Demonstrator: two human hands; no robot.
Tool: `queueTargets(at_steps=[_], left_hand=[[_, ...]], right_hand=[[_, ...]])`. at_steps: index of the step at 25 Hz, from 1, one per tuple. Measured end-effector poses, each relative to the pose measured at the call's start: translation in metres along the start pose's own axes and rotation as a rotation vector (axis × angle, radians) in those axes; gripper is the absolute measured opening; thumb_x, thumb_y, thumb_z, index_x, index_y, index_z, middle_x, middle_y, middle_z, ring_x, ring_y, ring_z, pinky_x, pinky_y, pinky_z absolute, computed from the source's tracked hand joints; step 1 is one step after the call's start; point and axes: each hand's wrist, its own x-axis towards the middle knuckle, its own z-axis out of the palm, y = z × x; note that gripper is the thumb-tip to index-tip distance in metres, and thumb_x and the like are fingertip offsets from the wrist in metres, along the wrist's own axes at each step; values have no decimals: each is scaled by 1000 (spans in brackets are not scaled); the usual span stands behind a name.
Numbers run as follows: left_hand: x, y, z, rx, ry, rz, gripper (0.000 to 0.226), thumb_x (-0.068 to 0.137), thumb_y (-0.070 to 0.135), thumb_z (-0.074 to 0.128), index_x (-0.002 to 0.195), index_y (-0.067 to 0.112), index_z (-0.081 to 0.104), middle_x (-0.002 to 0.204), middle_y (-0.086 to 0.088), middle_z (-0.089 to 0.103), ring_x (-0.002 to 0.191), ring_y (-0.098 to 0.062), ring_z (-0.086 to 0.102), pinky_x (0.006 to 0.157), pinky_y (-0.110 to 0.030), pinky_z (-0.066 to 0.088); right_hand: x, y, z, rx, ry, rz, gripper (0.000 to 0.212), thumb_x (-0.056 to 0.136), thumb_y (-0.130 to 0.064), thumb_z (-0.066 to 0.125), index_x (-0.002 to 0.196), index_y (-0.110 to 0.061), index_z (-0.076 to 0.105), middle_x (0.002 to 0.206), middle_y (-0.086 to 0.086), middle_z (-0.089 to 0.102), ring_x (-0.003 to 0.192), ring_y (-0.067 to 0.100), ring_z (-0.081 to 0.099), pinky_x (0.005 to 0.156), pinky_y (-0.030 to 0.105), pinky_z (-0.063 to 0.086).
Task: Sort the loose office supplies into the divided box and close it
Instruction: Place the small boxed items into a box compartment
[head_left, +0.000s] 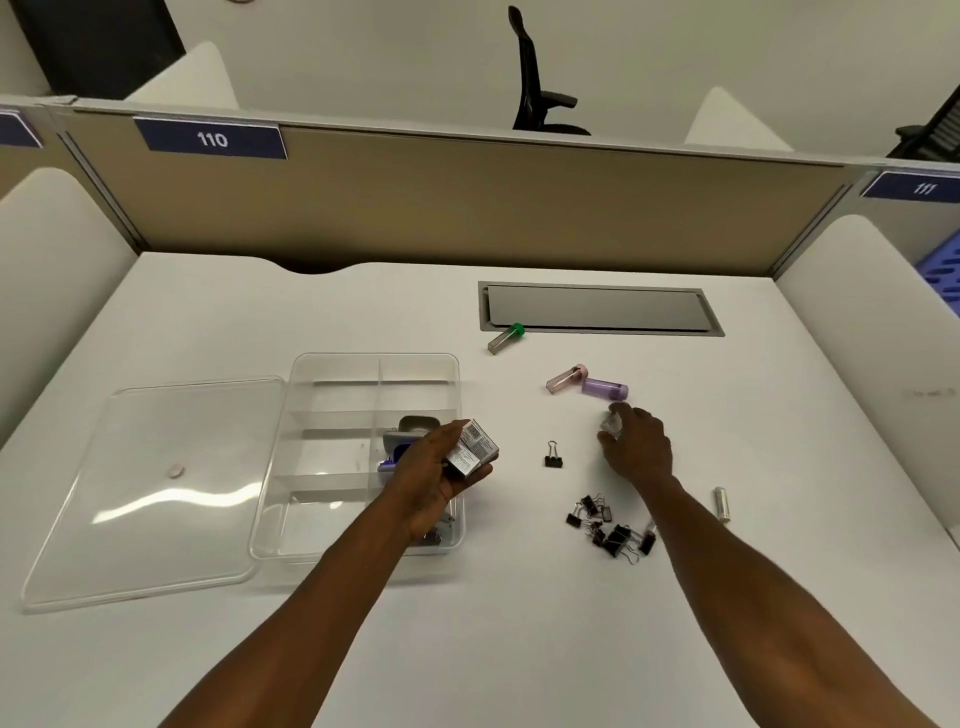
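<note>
A clear divided box (332, 374) stands open on the white desk, with its clear lid (156, 467) lying flat to its left. My left hand (436, 478) hovers over the box's right side and grips two small grey staple boxes (472, 449). A small stapler (402, 441) lies in a middle compartment behind that hand. My right hand (636, 449) pinches a small clear tube (612, 423) just off the desk. Loose on the desk lie a green-capped tube (506, 338), a pink tube (566, 378), a purple tube (605, 388), a lone black binder clip (554, 454) and a pile of several binder clips (610, 527).
A small silver cylinder (722, 503) lies at the right of the desk. A grey cable hatch (597, 309) is set into the desk at the back. A tan partition (467, 197) closes the far edge. A white side panel (857, 322) stands at the right.
</note>
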Motion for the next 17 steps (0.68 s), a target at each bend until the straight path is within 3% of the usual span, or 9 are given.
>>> queueTargets(at_steps=[2,5,8,10,13,17], left_hand=[[0,2,0,-37,9,-16,36,97,31,54,117,1,61,116,-24,66,104,-43,67,86,-47,57],[-2,3,-2,-67,9,-15,45,99,42,46,112,2,62,114,-23,67,108,-44,64,86,-48,57],[-5,3,-7,-55,17,-4,51,100,47,40,113,3,62,119,-25,64,114,-46,61,90,-51,54],[-7,5,-8,-30,29,-1,50,101,46,39,112,4,62,120,-24,64,115,-46,60,92,-52,52],[-13,8,-12,50,42,12,46,101,45,41,112,6,63,118,-23,66,113,-42,63,95,-50,52],[-19,10,-16,101,43,35,41,99,42,50,118,8,63,117,-20,69,110,-36,66,97,-50,52]], right_hand=[[-5,-4,-1,66,51,15,39,84,-31,65,122,-23,60,113,12,65,110,35,58,87,40,49],[-23,-26,-7,363,100,27,47,80,-31,77,123,-20,62,112,9,69,96,28,67,78,29,48],[-51,-66,-21,684,56,-96,56,77,-29,83,128,-21,62,113,-7,68,89,12,69,63,11,47],[-67,-93,-34,814,-20,-234,54,76,-25,84,126,-23,64,115,-10,69,95,6,69,61,15,52],[-84,-124,-46,753,-171,-491,56,77,-20,83,129,-25,63,122,-13,68,102,1,67,72,18,52],[-98,-151,-42,569,-302,-659,60,80,-13,74,136,-24,58,129,-11,65,108,-4,60,76,9,45]])
